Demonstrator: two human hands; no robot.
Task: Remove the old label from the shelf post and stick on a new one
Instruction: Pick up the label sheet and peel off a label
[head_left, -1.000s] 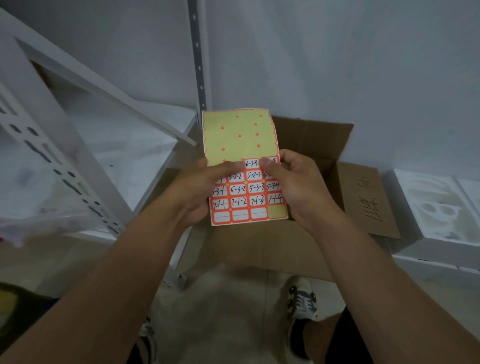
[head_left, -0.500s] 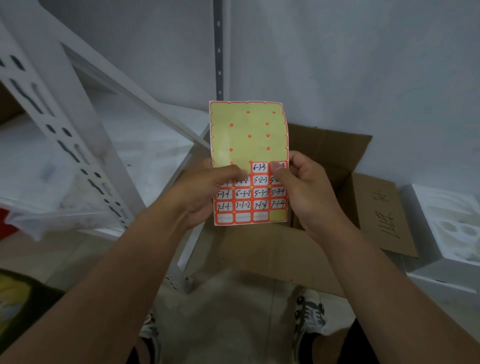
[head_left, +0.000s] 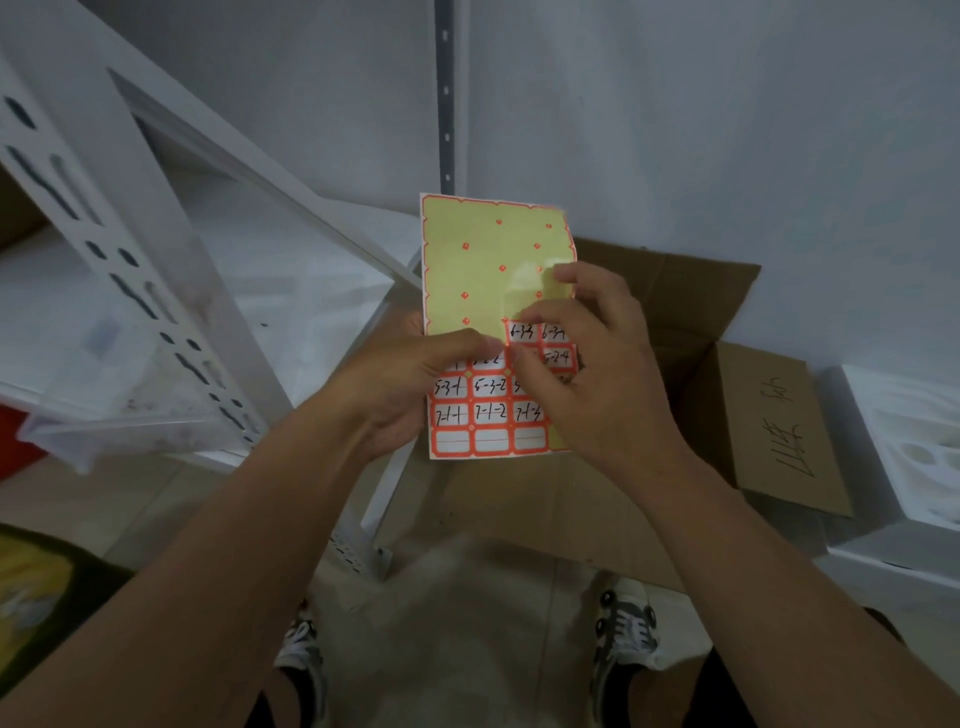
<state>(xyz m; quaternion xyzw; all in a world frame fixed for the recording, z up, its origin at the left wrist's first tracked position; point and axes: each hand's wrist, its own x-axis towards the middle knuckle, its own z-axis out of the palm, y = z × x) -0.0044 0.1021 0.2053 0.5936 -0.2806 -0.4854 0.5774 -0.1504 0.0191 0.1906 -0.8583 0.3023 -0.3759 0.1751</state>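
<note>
A label sheet (head_left: 493, 260) with a bare yellow-green upper half and rows of red-bordered, handwritten labels below hangs in front of me. My left hand (head_left: 410, 384) grips its left edge, thumb across the front. My right hand (head_left: 587, 374) lies over the right side, fingers curled; thumb and forefinger pinch at a label (head_left: 522, 332) in the top written row. A white slotted shelf post (head_left: 124, 270) slants at the left. A second grey post (head_left: 448, 93) stands against the wall. No old label shows on either post.
An open cardboard box (head_left: 701, 322) sits on the floor behind the sheet, its flap with writing at the right. White foam packing (head_left: 904, 447) lies at the far right. White shelf boards (head_left: 249, 270) are at the left. My shoes (head_left: 623, 634) are below.
My right hand has shifted from holding the sheet's right edge to lying over its front, fingers picking at the top written row. The view has moved closer and slightly left.
</note>
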